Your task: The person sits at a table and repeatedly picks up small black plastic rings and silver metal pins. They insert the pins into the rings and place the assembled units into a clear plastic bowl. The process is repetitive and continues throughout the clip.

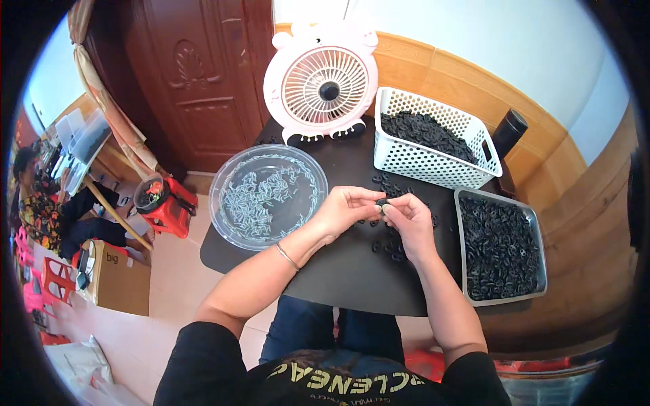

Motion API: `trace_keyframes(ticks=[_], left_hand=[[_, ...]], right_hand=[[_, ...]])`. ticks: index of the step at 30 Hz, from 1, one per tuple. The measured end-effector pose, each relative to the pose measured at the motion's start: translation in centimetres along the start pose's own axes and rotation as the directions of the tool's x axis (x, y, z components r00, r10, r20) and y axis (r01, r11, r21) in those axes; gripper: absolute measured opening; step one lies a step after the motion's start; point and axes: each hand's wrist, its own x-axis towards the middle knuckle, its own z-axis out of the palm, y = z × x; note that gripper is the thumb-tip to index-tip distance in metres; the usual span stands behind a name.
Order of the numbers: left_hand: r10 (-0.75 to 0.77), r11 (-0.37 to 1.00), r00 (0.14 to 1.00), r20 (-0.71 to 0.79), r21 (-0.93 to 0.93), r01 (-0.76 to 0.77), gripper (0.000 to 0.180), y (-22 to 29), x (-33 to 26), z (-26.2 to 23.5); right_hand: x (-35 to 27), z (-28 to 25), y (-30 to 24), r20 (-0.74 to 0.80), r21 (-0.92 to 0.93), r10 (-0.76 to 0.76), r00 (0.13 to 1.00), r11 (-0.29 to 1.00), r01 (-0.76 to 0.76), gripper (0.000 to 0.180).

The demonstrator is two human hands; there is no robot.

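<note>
Above the dark table (325, 284), my left hand (344, 213) and my right hand (412, 218) meet, thumbs and fingertips pinched together. Between them they hold a small dark piece (382, 203), mostly covered by the fingers, so its exact kind is hidden. Loose black link-shaped pieces (387, 183) lie on the tabletop behind and under my hands. Left of my left hand is a round clear tub (218, 215) with many small pale blue-green sticks (254, 206). To the right of my right hand, a grey tray (464, 260) is full of black link-shaped pieces (501, 247).
A white perforated basket (420, 166) of black pieces stands at the back right, beside a black cylinder (510, 132). Behind the tub is a pink fan (274, 95). On the floor at left are red stools (166, 216) and a cardboard box (122, 277); a person (47, 210) sits there.
</note>
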Motion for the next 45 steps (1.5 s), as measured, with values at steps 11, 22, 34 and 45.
trace_keyframes(ticks=[11, 22, 34, 45], left_hand=[[-0.002, 0.998, 1.000, -0.020, -0.055, 0.001, 0.026, -0.1, 0.1, 0.1], [-0.088, 0.982, 0.996, 0.020, -0.168, 0.090, 0.025, 0.5, 0.2, -0.6], [-0.184, 0.956, 0.978, 0.100, -0.213, 0.202, 0.047, 1.4, -0.3, -0.7], [-0.182, 0.964, 0.973, 0.142, -0.168, 0.205, 0.046, 1.0, -0.2, -1.4]], right_hand=[[0.0, 0.4, 0.5, -0.043, 0.048, -0.011, 0.999, 0.999, 0.013, 0.007], [0.2, 0.7, 0.4, 0.064, -0.168, -0.126, 0.990, 0.976, 0.135, 0.028], [0.3, -0.2, 0.3, 0.132, -0.328, -0.145, 0.981, 0.927, 0.181, 0.028], [-0.1, 0.3, 0.4, 0.080, -0.338, -0.134, 0.988, 0.928, 0.153, 0.023]])
